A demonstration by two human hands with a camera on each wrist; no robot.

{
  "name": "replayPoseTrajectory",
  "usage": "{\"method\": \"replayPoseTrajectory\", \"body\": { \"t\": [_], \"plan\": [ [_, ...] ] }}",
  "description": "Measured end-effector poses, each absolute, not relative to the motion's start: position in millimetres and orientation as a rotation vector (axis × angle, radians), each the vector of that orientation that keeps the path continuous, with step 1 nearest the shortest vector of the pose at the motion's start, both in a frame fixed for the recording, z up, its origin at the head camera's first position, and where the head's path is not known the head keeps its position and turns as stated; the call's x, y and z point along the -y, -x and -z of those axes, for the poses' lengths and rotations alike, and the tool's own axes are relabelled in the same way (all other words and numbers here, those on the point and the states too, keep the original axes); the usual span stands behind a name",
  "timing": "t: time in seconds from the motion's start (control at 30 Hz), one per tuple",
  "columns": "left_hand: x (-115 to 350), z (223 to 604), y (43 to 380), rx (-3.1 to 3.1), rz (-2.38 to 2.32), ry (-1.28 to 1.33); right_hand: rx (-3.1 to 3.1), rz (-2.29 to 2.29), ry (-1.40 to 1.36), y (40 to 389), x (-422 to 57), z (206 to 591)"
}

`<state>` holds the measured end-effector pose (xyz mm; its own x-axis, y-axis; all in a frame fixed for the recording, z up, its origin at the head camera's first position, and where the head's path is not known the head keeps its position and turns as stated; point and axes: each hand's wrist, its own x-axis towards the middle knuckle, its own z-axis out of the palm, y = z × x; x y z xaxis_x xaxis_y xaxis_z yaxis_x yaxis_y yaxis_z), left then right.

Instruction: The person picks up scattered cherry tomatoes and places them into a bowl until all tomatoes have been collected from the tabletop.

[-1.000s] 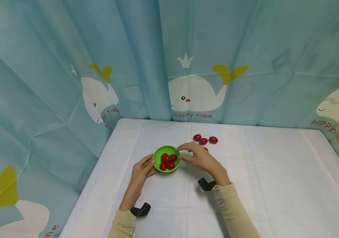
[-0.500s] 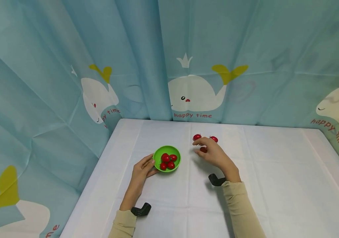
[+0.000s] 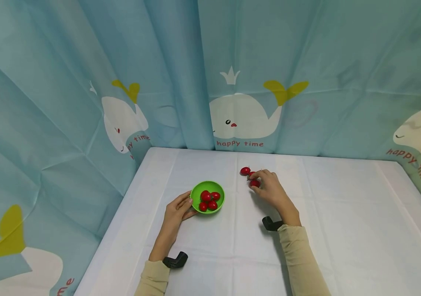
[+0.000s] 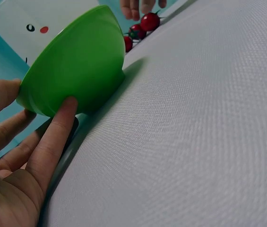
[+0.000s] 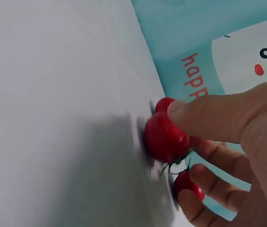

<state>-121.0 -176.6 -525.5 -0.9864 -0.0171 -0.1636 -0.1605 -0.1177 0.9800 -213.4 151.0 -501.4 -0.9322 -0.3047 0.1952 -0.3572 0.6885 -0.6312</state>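
Note:
A green bowl (image 3: pixel 215 186) with several red cherry tomatoes (image 3: pixel 205 196) in it stands left of the table's middle. My left hand (image 3: pixel 174 212) holds its left side, the fingertips against the outer wall (image 4: pixel 86 61) in the left wrist view. To the right, my right hand (image 3: pixel 272 191) pinches another cherry tomato (image 5: pixel 164 138), the thumb on it and a finger behind. Two more lie close by: one by the curled fingers (image 5: pixel 213 184), stem showing (image 5: pixel 184 185), and one beyond the thumb (image 5: pixel 163 104). In the head view the fingers partly cover this group.
A white cloth (image 3: pixel 350 213) covers the table. Blue curtains (image 3: pixel 166 82) with printed whales hang behind it and along the left side. Each wrist carries a small black camera mount, one at the left cuff (image 3: pixel 175 260) and one at the right (image 3: pixel 271 224).
My right hand has moved right, from the bowl's rim to the loose cherry tomatoes, and its thumb and finger have closed round one. My left hand and the bowl have stayed in place.

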Motion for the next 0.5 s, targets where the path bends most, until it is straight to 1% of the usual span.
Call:
{"method": "replayPoseTrajectory", "body": {
  "t": [0.5],
  "plan": [
    [177.2,528.8,122.1,-2.024,-2.269,0.213,2.916,-1.191,-0.462,216.1,-161.2,512.1]
  ]
}}
